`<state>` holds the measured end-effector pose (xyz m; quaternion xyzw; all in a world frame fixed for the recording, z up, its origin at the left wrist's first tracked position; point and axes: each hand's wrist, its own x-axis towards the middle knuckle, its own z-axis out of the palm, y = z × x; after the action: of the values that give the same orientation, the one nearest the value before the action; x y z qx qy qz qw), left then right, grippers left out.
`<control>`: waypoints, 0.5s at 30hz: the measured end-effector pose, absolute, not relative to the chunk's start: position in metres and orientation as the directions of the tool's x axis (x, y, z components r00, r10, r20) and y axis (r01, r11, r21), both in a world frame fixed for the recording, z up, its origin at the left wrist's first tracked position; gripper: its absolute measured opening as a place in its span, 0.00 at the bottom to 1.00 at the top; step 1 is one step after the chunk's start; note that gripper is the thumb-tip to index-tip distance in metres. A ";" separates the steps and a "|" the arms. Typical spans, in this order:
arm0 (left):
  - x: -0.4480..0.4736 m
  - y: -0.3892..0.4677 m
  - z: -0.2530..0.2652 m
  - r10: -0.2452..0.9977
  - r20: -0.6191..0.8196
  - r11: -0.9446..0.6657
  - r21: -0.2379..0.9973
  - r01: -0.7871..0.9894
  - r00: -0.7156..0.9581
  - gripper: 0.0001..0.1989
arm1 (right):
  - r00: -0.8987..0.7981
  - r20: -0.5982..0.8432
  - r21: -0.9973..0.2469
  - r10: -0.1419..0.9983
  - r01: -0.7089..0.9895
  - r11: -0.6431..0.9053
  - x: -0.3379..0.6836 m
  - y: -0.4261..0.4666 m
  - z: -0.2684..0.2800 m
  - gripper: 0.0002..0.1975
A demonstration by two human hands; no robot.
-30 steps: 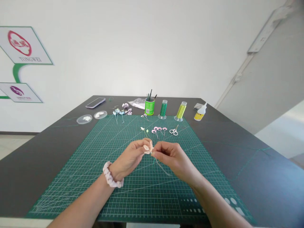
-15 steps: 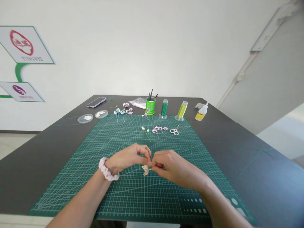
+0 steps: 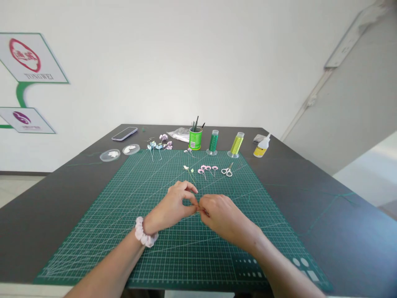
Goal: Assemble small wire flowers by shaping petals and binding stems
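Note:
My left hand, with a pale pink scrunchie at the wrist, pinches thumb and index finger against the fingertips of my right hand. What the left pinch holds is too small to make out. My right hand is closed, thumb against curled fingers; the small cream flower and its thin stem seen there half a second ago are now hidden by the fingers. Both hands hover over the green cutting mat. Beyond them lie a white flower with a green stem, several pink looped petals and small scissors.
Along the back stand a green can of tools, a green thread spool, a yellow-green spool and a glue bottle. Blue flowers, two shallow dishes and a phone are at left.
My left hand has turned and its wrist has come nearer to me, fingers more raised. The cream flower that showed below the fingertips is out of sight. The view has shifted slightly.

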<state>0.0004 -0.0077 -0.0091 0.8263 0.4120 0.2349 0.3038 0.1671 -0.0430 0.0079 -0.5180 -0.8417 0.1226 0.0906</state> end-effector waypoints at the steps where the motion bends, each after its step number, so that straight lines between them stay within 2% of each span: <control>1: 0.002 -0.010 -0.011 0.823 0.218 -0.521 0.656 0.546 0.524 0.06 | -0.418 0.040 -0.321 0.908 0.855 0.407 0.167 -0.043 0.008 0.10; 4: 0.005 -0.015 -0.015 0.776 0.423 -0.631 0.527 0.569 0.469 0.08 | -0.326 0.086 -0.414 0.942 0.848 0.331 0.168 -0.042 0.007 0.11; 8: 0.010 -0.021 -0.016 0.647 0.651 -0.720 0.347 0.602 0.398 0.07 | -0.200 0.185 -0.566 0.962 0.779 0.271 0.169 -0.040 0.004 0.12; 11: 0.013 -0.026 -0.017 0.535 0.773 -0.736 0.229 0.637 0.340 0.06 | -0.141 0.220 -0.672 0.965 0.695 0.255 0.168 -0.039 0.003 0.12; 15: 0.014 -0.029 -0.020 0.434 0.861 -0.711 0.145 0.688 0.267 0.06 | -0.092 0.189 -0.828 0.978 0.521 0.209 0.166 -0.041 0.001 0.09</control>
<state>0.0139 -0.0291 -0.0203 0.7851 0.3572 0.4889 -0.1302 0.1664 -0.0407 0.0014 -0.5540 -0.6762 0.2976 0.3837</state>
